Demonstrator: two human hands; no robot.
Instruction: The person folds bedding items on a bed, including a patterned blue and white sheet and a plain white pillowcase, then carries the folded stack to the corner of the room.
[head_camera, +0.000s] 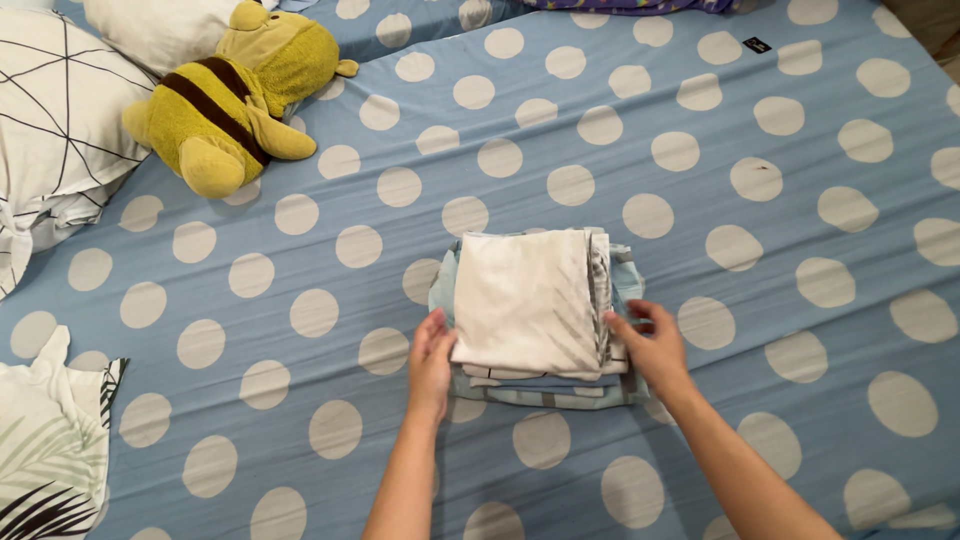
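- Nearest me, both forearms come up from the bottom edge over the bed sheet (700, 190), a blue cloth with large cream dots that fills almost the whole view and shows shallow creases.
- My left hand (431, 365) lies flat against the left edge of the stack of folded clothes (530, 310), fingers straight and pressed together, touching the cloth without pinching it.
- My right hand (650, 345) cups the stack's right edge, fingers curled loosely against the layered folds; whether the thumb grips underneath I cannot tell.
- The stack sits near the middle of the bed between the two hands, a cream piece on top and pale blue pieces below (their edges peek out at the sides and front).
- At the lower left lies a white leaf-print cloth (45, 450), well apart from the stack.
- Further up on the left lies a yellow plush toy with brown stripes (235, 95), and beside it a white pillow with thin black lines (55, 110).
- At the far top edge I see a strip of purple fabric (630, 5).
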